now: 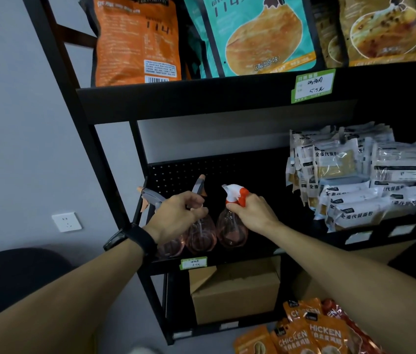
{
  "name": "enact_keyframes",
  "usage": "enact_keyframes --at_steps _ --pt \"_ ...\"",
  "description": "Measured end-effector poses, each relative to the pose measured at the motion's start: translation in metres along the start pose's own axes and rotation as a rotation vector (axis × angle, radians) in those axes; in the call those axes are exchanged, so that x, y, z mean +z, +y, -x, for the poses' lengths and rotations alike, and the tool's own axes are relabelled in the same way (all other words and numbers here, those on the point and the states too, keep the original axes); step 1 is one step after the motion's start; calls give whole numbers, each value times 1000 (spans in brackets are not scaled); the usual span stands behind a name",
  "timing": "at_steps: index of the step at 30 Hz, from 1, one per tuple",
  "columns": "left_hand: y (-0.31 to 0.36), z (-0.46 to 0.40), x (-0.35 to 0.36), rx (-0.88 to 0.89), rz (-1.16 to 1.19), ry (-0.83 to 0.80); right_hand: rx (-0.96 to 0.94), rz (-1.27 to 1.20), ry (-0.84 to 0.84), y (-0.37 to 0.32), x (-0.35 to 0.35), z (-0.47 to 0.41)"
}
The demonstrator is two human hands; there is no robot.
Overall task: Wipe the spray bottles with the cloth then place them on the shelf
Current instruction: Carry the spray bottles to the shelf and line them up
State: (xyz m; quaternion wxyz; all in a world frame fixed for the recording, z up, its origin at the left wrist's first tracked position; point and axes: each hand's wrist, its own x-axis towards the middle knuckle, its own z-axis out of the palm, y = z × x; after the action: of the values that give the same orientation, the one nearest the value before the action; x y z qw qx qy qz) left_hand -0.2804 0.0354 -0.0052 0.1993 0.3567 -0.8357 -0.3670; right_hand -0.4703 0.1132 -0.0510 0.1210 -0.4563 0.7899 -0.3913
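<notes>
A small shop is indicated: a black rack point(202, 98) is stocked with snack bags point(258, 34), and handwritten price tags point(312, 85) are fixed to shelf edges.

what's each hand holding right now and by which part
Left hand grips the middle spray bottle at its neck; right hand grips the white-headed spray bottle at its neck.

packets point(360, 180) crowd right, bottles point(231, 231) left
</notes>
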Motion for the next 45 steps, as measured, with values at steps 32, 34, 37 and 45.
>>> enact_keyframes --at_steps 32,34,37,45 --pt "52 57 -68 32 -64 125 -217 -98 13 -99 -52 27" --pt "47 67 -81 14 -61 161 -254 -108 -13 -115 -47 33" --pt "39 85 -104 -16 -70 218 -303 -106 -53 -142 -34 43" --pt "8 146 -164 -96 -36 357 -456 -98 -197 -221 23 75"
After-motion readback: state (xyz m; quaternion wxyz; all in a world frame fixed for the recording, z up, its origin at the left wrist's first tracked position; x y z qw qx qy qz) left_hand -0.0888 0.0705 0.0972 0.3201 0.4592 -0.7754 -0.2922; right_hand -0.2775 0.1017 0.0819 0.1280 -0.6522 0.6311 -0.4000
